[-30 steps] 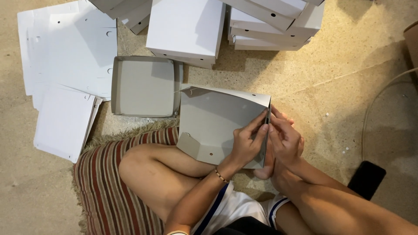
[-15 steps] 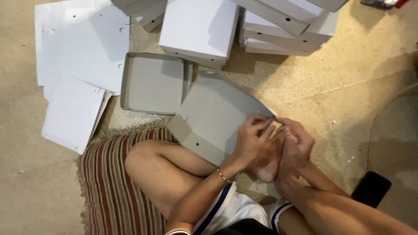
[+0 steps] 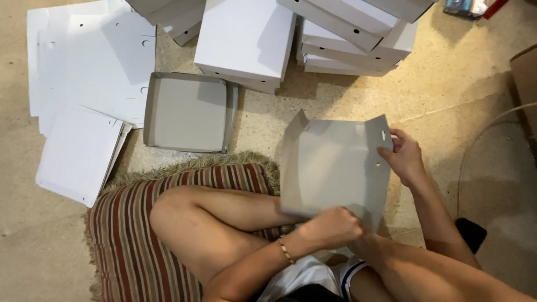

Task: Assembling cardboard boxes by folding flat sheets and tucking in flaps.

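The floor [image 3: 447, 84] is speckled beige stone and carries everything in view. Places below are given relative to the grey cardboard blank [image 3: 330, 168], the half-folded sheet held over the person's crossed legs.

Beyond the blank, toward the top of the frame, stands a stack of finished white boxes [image 3: 246, 39], several deep and lying at mixed angles. Left of the blank and well apart from it lie flat white sheets [image 3: 84, 84], overlapping, with small punched holes. Between those sheets and the blank, an open grey tray [image 3: 187, 112] rests on the floor, hollow side up. Under the person's raised knee, below and left of the blank, is a striped cushion [image 3: 128, 235] with a fringed edge.

The blank itself is tilted, its inner grey face toward the camera, with one side flap raised at its left edge and another at its right. Its long axis runs roughly from near edge to far edge.

The left hand [image 3: 333, 226] is closed on the blank's near edge, fingers curled over it. The right hand [image 3: 403, 159] grips the raised right flap beside a small slot, thumb and fingers pinched on the card. The right hand is the nearer to the upright flap; the left flap stands free, touched by neither.
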